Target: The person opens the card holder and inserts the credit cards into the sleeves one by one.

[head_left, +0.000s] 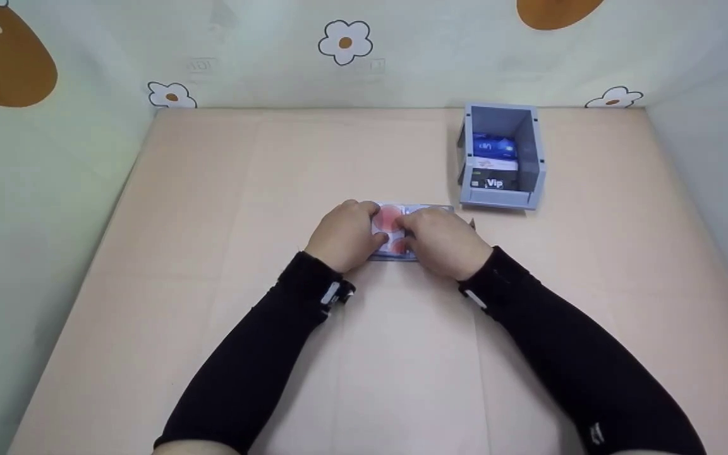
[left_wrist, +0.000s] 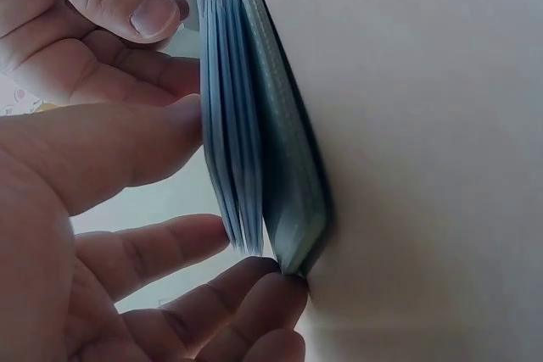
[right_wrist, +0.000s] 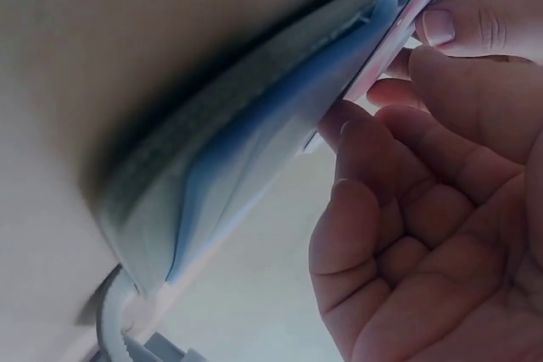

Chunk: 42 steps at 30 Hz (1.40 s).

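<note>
A card holder [left_wrist: 288,150] lies spread on the table, its clear sleeves [left_wrist: 229,116] fanned up from the cover in the left wrist view. On its left side shows a pale card with red circles [head_left: 389,218]. My left hand [head_left: 346,237] grips the left side, thumb on the sleeves and fingertips at the edge and cover corner. With curled fingers, my right hand [head_left: 445,240] pinches the right edge of the red-circled card near the middle of the holder. Part of the holder's right half is hidden under that hand. A strap [right_wrist: 112,315] sticks out from its right end.
A grey open bin [head_left: 503,200] stands at the back right, close beyond my right hand. Inside it stand several cards, including a blue card [head_left: 495,146] and a black "Vip" card [head_left: 494,180]. Walls with flower prints border the table [head_left: 212,189].
</note>
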Available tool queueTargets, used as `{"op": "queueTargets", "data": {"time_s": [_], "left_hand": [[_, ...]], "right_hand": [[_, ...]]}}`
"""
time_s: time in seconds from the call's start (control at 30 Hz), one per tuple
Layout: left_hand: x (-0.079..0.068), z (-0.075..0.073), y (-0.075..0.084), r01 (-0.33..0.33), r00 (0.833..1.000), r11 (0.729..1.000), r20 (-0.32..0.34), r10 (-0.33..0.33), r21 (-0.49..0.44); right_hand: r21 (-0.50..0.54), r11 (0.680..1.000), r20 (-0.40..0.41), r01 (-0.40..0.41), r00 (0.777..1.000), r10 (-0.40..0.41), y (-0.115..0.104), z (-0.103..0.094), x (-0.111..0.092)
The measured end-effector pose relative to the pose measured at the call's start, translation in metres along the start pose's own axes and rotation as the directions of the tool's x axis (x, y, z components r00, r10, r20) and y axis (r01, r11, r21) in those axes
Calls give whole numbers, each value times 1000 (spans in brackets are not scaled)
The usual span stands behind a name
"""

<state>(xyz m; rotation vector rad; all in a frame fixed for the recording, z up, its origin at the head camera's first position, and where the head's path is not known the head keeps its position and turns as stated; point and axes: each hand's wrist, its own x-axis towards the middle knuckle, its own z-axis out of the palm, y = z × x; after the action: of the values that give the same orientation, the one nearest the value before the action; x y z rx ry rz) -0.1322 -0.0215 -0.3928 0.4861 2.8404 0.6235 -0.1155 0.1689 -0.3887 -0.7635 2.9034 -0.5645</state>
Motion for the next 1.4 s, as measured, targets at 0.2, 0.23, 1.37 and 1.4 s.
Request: {"op": "queueTargets", "data": {"time_s": [0.2,0.23,1.37,1.4], "left_hand": [[0,0,0,4,1000,1000,9,-4,1],[0,0,0,4,1000,1000,9,-4,0],[-5,-1,4,18,998,1000,-54,-19,-18],[-6,-1,4,17,998,1000,-59,-18,-22]], "right_hand": [[16,1000,12,14,1000,-15,0,1,0],[18,1000,13,16,1000,-17,0,1,0],[39,942,-94,-334,937,336,67,-111,-6],[20,938,-79,-347,934,348,73,-113,-4]]}}
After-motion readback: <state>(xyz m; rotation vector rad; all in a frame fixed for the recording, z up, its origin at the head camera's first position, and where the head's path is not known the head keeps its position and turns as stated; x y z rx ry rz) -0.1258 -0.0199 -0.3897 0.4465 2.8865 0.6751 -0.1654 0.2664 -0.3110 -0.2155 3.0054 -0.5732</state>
